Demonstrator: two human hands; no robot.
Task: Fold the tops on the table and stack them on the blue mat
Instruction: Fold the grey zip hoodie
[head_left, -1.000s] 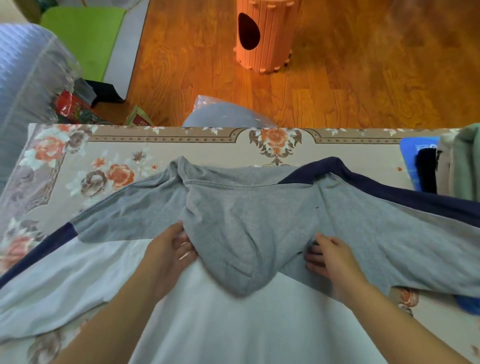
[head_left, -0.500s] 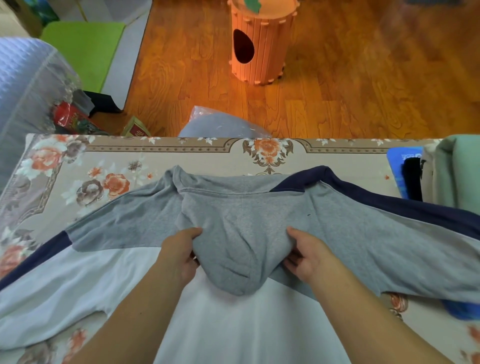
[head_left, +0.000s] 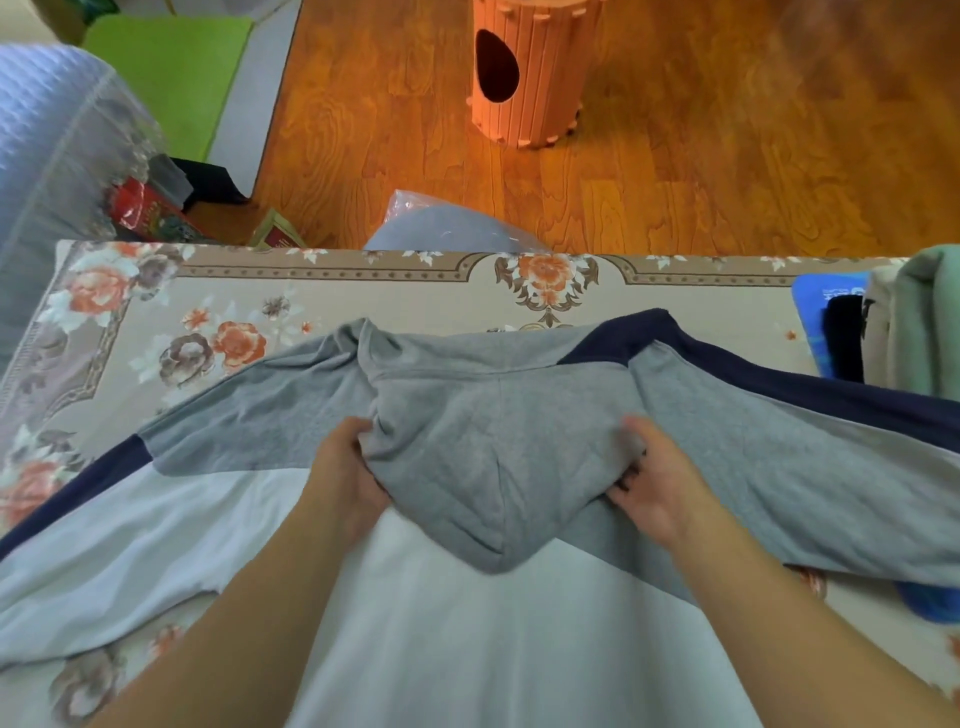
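Grey, navy and pale-blue hoodie on a beige tablecloth with orange flowers.

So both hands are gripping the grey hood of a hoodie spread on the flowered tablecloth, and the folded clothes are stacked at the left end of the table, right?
Not quite. The head view shows the folded clothes at the right end of the table, not the left. The rest holds: the left hand and right hand grip the grey hood of the hoodie on the flowered tablecloth.

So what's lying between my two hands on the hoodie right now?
In the head view, the grey hood of the hoodie lies flat between the left hand and right hand, each gripping one edge of it.
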